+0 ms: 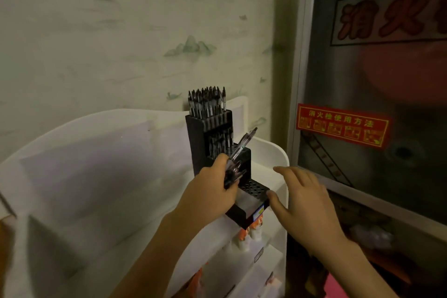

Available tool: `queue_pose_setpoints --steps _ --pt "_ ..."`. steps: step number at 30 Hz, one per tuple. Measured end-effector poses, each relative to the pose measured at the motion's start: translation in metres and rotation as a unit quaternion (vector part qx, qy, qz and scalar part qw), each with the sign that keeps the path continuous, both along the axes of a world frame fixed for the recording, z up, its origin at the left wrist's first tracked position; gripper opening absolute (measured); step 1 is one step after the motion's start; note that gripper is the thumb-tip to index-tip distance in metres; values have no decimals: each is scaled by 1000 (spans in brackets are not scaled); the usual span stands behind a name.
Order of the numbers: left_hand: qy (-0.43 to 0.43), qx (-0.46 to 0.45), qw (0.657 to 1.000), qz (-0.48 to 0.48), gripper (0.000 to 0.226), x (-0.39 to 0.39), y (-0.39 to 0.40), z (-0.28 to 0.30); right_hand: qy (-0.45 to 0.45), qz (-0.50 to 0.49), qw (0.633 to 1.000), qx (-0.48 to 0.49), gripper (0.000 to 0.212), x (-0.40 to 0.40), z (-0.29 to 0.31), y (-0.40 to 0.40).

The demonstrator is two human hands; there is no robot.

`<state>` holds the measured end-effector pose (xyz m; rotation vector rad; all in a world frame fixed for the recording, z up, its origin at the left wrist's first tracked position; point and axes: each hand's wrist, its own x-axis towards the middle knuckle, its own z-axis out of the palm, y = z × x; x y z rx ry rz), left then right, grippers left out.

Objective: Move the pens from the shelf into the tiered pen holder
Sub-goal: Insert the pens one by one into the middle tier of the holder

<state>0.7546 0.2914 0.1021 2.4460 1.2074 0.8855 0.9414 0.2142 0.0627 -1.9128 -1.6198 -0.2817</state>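
Against papered wall, white shelf

The wall across the upper left is pale cream with a faint grey-green pattern of misty hills. The holder at centre is black, its lowest tier dotted with round holes. The pens in its top tier are black and clear. The shelf is white. At right, the cabinet is dark grey with red characters; its sticker is red with yellow print.
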Motion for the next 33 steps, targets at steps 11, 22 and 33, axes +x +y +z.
queue_pose_setpoints --steps 11,22,33 --pt "-15 -36 998 50 22 38 110 -6 10 107 994 -6 49 34 -1 157" --pt "-69 -44 990 113 17 67 151 2 157 287 945 17 34 59 11 244" --pt "-59 -64 980 177 19 95 164 -2 637 382 660 -114 11 60 62 294"
